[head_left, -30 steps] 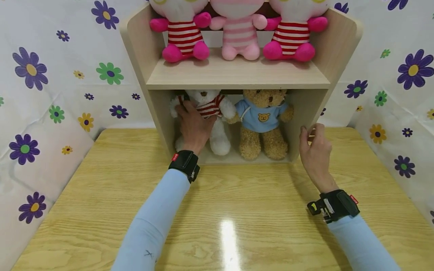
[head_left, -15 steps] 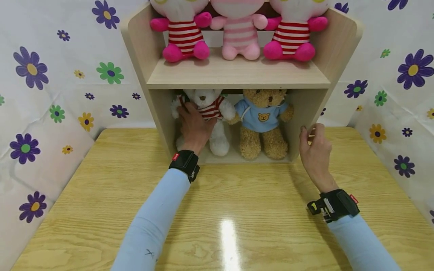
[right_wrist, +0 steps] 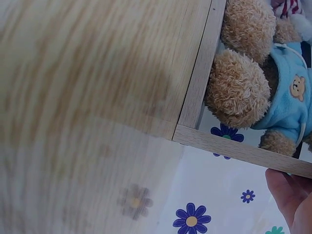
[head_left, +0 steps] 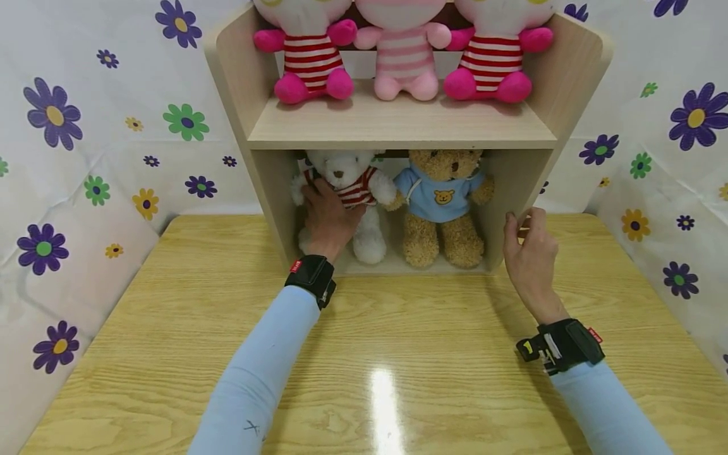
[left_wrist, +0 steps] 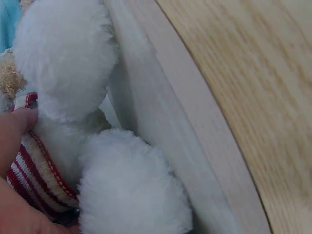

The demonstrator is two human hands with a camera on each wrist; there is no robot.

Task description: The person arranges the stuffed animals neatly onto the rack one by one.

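Observation:
A white teddy bear [head_left: 370, 234] in a red-and-white striped shirt sits in the lower left of a wooden shelf [head_left: 398, 129]. My left hand [head_left: 330, 218] grips its front, bunching the striped shirt [left_wrist: 41, 180] under the fingers; some fingertips are hidden behind the bear. Beside it, arm against arm, is a brown teddy bear [head_left: 438, 202] in a light blue hoodie. At the shelf's right side panel [head_left: 517, 183], my right hand [head_left: 531, 253] holds the front edge with curled fingers; in the right wrist view its thumb [right_wrist: 280, 187] meets the panel.
On the upper board sit several striped plush toys: a left one [head_left: 313, 63], a pale pink one [head_left: 406, 63] and a right one [head_left: 491, 63]. The shelf stands on a wood-grain table [head_left: 443, 354], with flower-print cloth [head_left: 131, 158] behind and at both sides.
The white bear has tipped slightly and come a little forward and down under my left hand, showing more of its head. My right hand keeps its place at the panel.

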